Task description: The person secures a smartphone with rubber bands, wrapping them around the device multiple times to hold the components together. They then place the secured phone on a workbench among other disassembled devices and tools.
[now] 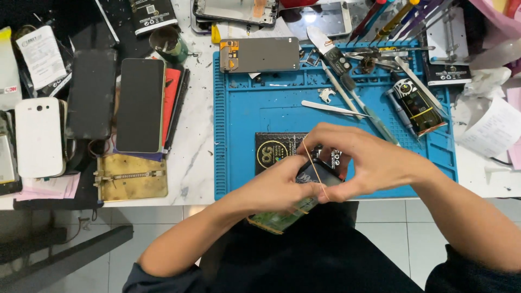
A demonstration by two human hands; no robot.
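My left hand (279, 187) and my right hand (355, 160) meet over the front edge of a blue work mat (255, 108). Together they grip a phone (296, 209) with a dark face and a greenish lower edge. A thin rubber band (313, 165) runs stretched across the phone between my fingers. Just behind my hands a black flat box with a gold round mark (271, 149) lies on the mat, partly hidden by them.
A bare phone frame (260, 54), tweezers (331, 107), a screwdriver (353, 89) and other tools lie on the mat's far part. Left of the mat are a dark phone (140, 106), a white phone (38, 135) and a brass clamp plate (130, 176). Crumpled paper (491, 127) lies at the right.
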